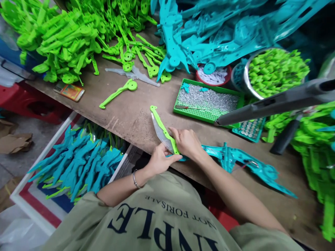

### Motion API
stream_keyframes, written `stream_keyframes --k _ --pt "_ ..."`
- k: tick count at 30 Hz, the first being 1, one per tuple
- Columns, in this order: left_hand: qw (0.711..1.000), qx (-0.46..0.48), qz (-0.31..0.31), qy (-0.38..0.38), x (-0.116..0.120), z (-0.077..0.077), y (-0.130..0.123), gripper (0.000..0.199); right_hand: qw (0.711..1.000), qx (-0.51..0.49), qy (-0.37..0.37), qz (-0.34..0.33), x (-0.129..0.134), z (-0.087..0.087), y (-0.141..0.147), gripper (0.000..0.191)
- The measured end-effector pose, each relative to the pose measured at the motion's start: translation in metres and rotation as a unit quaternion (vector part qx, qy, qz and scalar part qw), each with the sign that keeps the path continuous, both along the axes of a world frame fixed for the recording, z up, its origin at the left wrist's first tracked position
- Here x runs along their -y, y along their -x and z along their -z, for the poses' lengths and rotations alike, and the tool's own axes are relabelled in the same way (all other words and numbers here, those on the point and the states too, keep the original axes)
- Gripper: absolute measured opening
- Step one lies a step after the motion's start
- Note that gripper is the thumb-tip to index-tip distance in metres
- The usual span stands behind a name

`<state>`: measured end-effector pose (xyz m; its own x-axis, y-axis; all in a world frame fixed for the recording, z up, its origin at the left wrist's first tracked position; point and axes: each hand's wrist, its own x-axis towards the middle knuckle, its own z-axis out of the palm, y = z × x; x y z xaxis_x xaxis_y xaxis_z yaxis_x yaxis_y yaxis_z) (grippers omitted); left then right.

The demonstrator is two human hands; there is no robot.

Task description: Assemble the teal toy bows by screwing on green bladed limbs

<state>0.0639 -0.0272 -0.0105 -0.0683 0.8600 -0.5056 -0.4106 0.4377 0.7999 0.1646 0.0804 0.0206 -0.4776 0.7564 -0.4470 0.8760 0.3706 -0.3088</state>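
In front of my body, a lime-green plastic strip lies along a translucent blade-shaped piece, pointing away from me. My left hand pinches their near end, thumb stretched along the edge. My right hand is closed on the green strip from the right, its fingertips partly hidden. Beneath my hands and out to the right runs a long teal plastic shell, with thin wires and a small metal part inside; its left end is mostly covered by my hands.
Green parts and teal shells are heaped at the back. A green tray holds small screws and a screwdriver. A dark grey tool juts in from the right. Teal-and-green pieces fill a box at left.
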Motion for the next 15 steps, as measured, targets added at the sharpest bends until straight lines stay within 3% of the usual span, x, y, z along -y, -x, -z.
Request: stream_keyframes --k 4,7,11,15 --pt "1.0 -0.013 -0.012 -0.004 -0.001 -0.003 -0.004 0.045 0.999 -0.052 0.007 -0.001 -0.007 0.007 -0.007 0.053" --pt "0.996 0.079 0.029 -0.018 0.0 -0.018 0.001 0.046 0.985 -0.158 0.059 0.037 -0.02 0.005 -0.017 0.067" --pt "0.961 0.247 0.112 -0.054 0.004 -0.039 0.013 0.049 0.946 -0.258 0.177 0.08 -0.039 -0.014 -0.026 0.073" --pt "0.941 0.303 0.122 -0.091 0.007 -0.041 0.013 0.048 0.946 -0.243 0.207 0.05 -0.051 -0.03 -0.027 0.069"
